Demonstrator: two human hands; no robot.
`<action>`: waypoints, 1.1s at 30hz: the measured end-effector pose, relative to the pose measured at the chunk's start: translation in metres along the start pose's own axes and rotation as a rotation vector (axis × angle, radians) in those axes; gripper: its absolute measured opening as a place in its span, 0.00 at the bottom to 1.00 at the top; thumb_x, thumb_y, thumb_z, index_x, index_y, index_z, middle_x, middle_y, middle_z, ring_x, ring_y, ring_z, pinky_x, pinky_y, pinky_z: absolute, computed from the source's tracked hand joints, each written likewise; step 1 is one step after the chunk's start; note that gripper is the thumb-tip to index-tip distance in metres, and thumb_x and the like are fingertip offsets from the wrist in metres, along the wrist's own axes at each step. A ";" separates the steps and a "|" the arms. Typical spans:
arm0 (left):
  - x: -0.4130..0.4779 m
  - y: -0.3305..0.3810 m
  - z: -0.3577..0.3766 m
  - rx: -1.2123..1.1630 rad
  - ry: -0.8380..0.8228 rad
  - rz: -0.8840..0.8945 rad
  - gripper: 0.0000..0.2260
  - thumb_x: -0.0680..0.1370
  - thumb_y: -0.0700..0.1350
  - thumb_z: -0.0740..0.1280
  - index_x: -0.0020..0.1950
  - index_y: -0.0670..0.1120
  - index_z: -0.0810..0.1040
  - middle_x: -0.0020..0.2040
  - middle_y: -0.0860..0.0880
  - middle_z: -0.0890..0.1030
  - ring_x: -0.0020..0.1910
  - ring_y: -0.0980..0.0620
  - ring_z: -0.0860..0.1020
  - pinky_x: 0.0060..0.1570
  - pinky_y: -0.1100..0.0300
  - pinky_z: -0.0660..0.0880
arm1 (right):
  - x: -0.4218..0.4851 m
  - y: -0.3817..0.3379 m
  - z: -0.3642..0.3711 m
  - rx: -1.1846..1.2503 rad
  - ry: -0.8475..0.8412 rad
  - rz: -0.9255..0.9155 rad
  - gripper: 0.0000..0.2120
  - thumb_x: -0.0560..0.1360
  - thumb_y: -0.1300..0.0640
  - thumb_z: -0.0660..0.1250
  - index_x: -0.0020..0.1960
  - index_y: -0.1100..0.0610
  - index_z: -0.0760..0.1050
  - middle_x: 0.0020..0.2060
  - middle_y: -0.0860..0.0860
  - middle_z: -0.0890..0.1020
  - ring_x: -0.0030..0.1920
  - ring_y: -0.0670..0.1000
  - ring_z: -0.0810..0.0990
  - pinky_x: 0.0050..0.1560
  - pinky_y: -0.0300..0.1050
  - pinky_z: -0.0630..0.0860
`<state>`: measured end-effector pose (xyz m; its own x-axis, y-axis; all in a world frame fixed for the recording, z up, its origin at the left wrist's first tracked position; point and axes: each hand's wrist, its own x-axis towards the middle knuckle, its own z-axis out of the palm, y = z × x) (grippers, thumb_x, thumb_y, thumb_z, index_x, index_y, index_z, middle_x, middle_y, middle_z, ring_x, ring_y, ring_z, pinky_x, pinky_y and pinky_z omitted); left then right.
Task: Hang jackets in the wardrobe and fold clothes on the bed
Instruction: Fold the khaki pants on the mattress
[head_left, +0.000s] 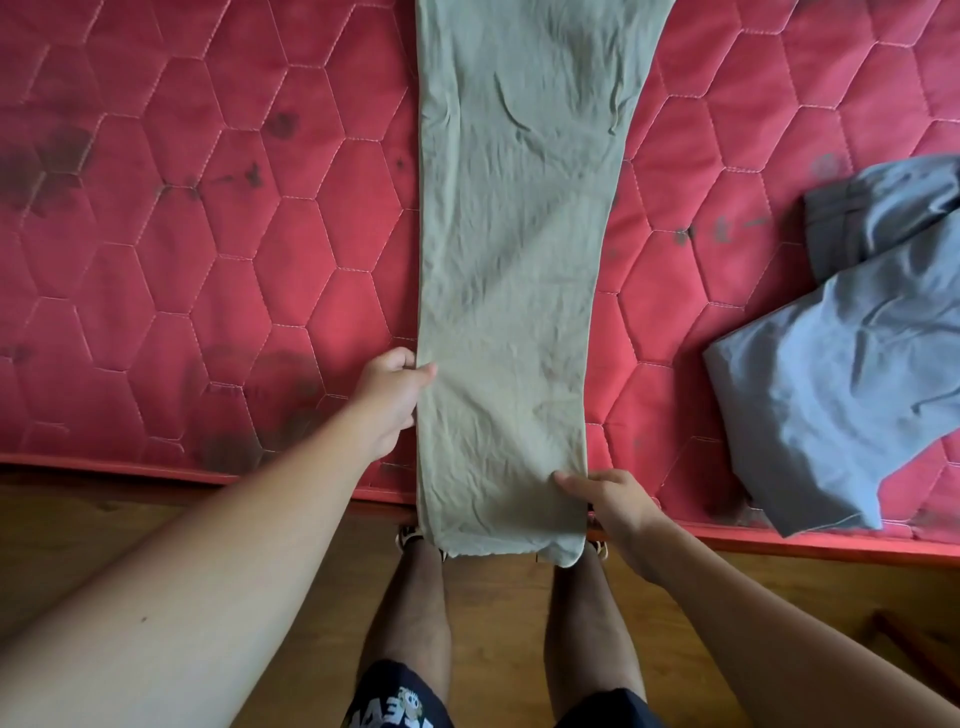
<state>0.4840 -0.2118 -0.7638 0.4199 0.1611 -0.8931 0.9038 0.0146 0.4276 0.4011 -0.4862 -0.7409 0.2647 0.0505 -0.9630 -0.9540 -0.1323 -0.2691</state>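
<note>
Across the red quilted mattress (208, 260) lies a pair of khaki trousers (514, 291), folded lengthwise into one long creased strip. Its far end runs out of the top of the view and its near hem droops over the mattress edge towards the person's bare legs.

The only writing in view is below the trousers' hem, on the person's black shorts (400, 701). It is a white print with a small cartoon figure and block letters, cut off by the frame edge and too partial to read.

On the trousers' left edge, a little way up from the hem, the left hand (392, 400) pinches the cloth. The thumb (423, 371) lies on top and the fingers are curled round the edge.

At the trousers' right edge, close to the hem where the cloth leaves the mattress, the right hand (615, 512) grasps the fabric. Its thumb (566, 480) is pressed on top, and the other fingers are tucked behind the edge, mostly hidden.

Well to the right of the trousers a blue-grey garment (841, 374) lies rumpled on the mattress, apart from them. Below the hem, wooden floor (779, 582) shows on either side of the legs.
</note>
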 end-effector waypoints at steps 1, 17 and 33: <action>-0.002 -0.001 -0.002 -0.020 0.001 0.001 0.06 0.79 0.44 0.69 0.43 0.46 0.74 0.48 0.43 0.79 0.48 0.46 0.76 0.47 0.45 0.69 | -0.001 0.000 0.000 -0.002 0.000 -0.007 0.14 0.76 0.54 0.74 0.49 0.67 0.83 0.44 0.59 0.88 0.46 0.58 0.87 0.52 0.54 0.83; -0.088 -0.110 -0.022 0.467 -0.346 -0.275 0.12 0.74 0.46 0.76 0.56 0.47 0.84 0.52 0.55 0.86 0.56 0.55 0.83 0.56 0.60 0.76 | -0.026 0.036 -0.004 -0.123 -0.250 0.215 0.22 0.69 0.55 0.76 0.57 0.67 0.82 0.55 0.66 0.83 0.50 0.62 0.82 0.50 0.53 0.73; -0.130 -0.080 -0.031 0.319 -0.206 -0.174 0.27 0.79 0.44 0.70 0.70 0.68 0.64 0.56 0.46 0.83 0.56 0.50 0.82 0.61 0.55 0.70 | -0.065 0.017 0.014 -0.009 0.091 0.031 0.17 0.76 0.68 0.67 0.61 0.53 0.75 0.48 0.58 0.85 0.46 0.56 0.85 0.40 0.52 0.83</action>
<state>0.3546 -0.2034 -0.6778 0.2370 -0.0181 -0.9714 0.9292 -0.2877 0.2320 0.3652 -0.4784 -0.6824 0.2473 -0.0435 -0.9680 -0.9607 -0.1413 -0.2391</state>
